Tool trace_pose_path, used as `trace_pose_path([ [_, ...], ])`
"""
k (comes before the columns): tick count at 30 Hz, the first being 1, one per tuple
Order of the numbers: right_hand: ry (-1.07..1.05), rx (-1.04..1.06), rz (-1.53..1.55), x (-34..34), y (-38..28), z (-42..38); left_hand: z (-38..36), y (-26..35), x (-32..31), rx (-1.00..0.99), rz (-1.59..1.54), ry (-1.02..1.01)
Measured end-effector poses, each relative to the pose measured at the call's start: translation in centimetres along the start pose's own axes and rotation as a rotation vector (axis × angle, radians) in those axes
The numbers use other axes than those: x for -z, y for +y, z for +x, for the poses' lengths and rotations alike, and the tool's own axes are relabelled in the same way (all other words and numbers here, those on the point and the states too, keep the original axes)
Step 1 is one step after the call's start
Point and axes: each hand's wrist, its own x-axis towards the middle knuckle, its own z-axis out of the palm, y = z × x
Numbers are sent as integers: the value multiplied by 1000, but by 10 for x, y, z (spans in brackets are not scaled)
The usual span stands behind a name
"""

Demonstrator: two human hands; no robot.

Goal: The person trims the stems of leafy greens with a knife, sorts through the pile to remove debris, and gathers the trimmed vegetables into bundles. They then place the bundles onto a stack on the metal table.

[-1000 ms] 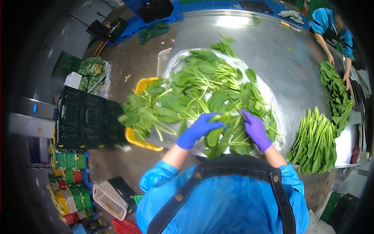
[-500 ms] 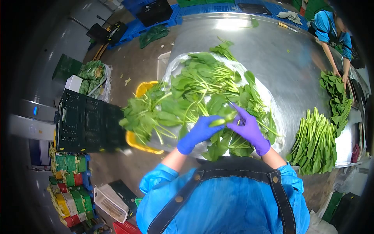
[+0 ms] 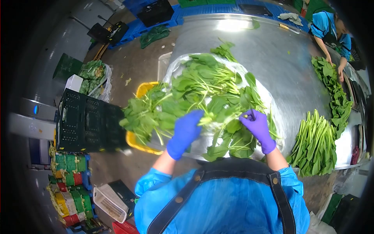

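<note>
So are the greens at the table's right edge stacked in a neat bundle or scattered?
Neat bundle: the trimmed greens lie parallel, stems aligned, on the steel table.

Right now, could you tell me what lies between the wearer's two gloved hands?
In the head view, leafy greens from the loose pile span the gap between the left hand and the right hand.

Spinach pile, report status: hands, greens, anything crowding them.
Left hand gripping spinach pile on its near left. Right hand pinching a stem at the pile's near right. Trimmed bundle lies clear to the right; co-worker's hands far off.
</note>
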Motion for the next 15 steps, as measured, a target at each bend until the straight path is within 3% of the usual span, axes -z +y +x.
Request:
trace_pose_path([
  [3,-303,-280,312,7,-44,2,9,13,-4,42,-140,154],
  [4,-305,-279,312,1,-48,1,11,23,-16,62,-307,42],
  [6,-581,-308,502,-8,-52,-1,12,22,-25,87,-475,-63],
  [8,-591,-287,492,-13,-47,2,11,2,-34,398,-633,-265],
  [9,-510,-301,433,-10,-46,6,7,-23,-35,553,-798,-237],
  [11,-379,-312,350,-13,-20,12,5,-52,-22,489,-381,42],
  [12,-387,-320,348,-17,-12,14,6,-58,-21,500,-384,39],
  [14,-388,-332,280,-24,-2,19,14,-70,-18,349,-65,32],
  [15,-408,-340,310,-28,-6,20,11,-98,-50,159,-69,62],
])
